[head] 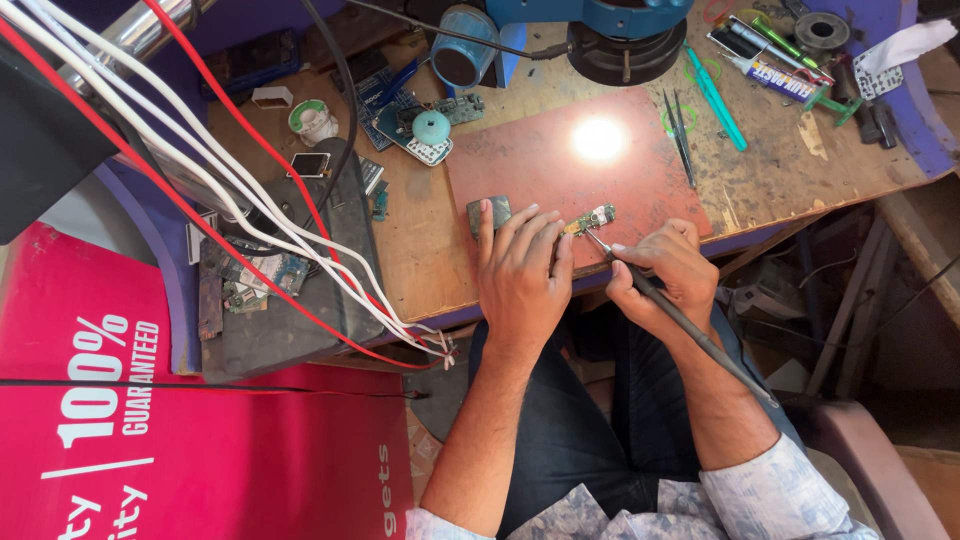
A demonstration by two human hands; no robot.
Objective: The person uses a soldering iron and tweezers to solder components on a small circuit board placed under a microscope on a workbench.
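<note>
**Circuit board under the iron**

The small circuit board (592, 219) lies at the red mat's (560, 160) six o'clock edge. The left hand (520, 275) pins it with flat, extended fingers; at three o'clock, the right hand (665, 270) grips a soldering iron (680, 320), tip touching. Soldering seems underway; the next touch needs a steady tip.

A large red glossy sign with white lettering (150, 440) fills the lower left, below the bench edge; a small rectangular phone screen, pale and reflective (310, 164), lies on the wooden bench near the white cables; a dark rectangular phone with a black screen (258, 57) rests at the bench's far left corner; a white tube with a blue-and-yellow printed label (775, 75) lies among tools at the upper right.
</note>
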